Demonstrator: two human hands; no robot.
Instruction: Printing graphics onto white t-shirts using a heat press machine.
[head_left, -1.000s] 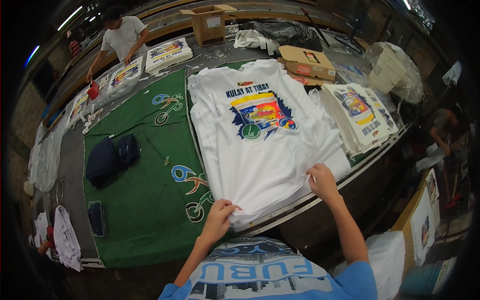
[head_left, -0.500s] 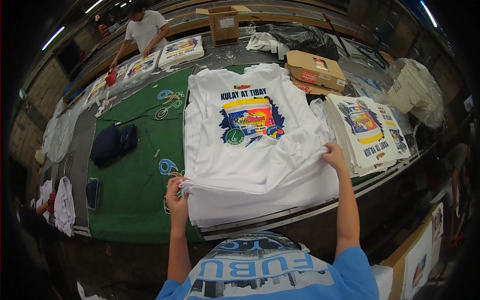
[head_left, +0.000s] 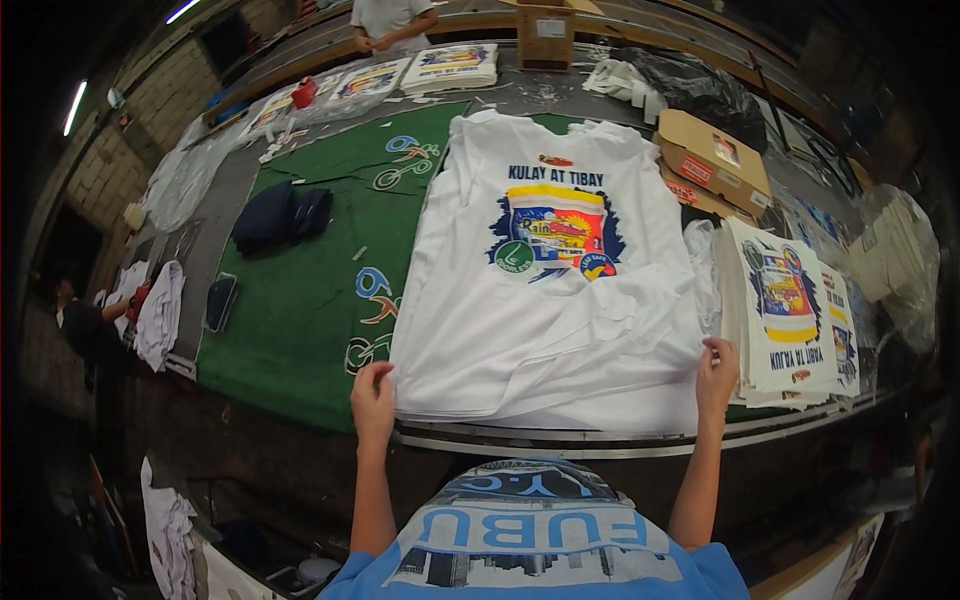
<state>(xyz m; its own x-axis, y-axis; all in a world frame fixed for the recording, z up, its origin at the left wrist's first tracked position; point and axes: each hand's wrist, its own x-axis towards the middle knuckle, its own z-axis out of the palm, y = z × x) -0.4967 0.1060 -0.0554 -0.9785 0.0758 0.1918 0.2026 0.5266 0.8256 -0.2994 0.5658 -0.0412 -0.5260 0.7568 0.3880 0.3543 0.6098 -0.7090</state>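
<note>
A white T-shirt (head_left: 465, 330) with a colourful print on its chest lies on top of a stack of white shirts, its neck away from me. Loose wrinkles run across its lower half, and the hem reaches the stack's near edge. My left hand (head_left: 374, 405) is at the hem's left corner, its fingers curled and pinched against the cloth edge. On the other side, my right hand (head_left: 716, 380) pinches the shirt's right edge near the hem. Fine contact at the fingertips is small and partly hidden in both hands.
A green cloth (head_left: 290, 350) covers the table on the left, with folded dark cloth (head_left: 283, 217) on it. Printed white pieces (head_left: 785, 310) are piled at right, near a cardboard box (head_left: 715, 160). Another person (head_left: 392, 22) stands across the table; someone else (head_left: 85, 315) is at far left.
The shirt's hem has come down toward me and spread over the stack's front, both hands moving with it. The view has turned left. The person across the table has drawn their hands together.
</note>
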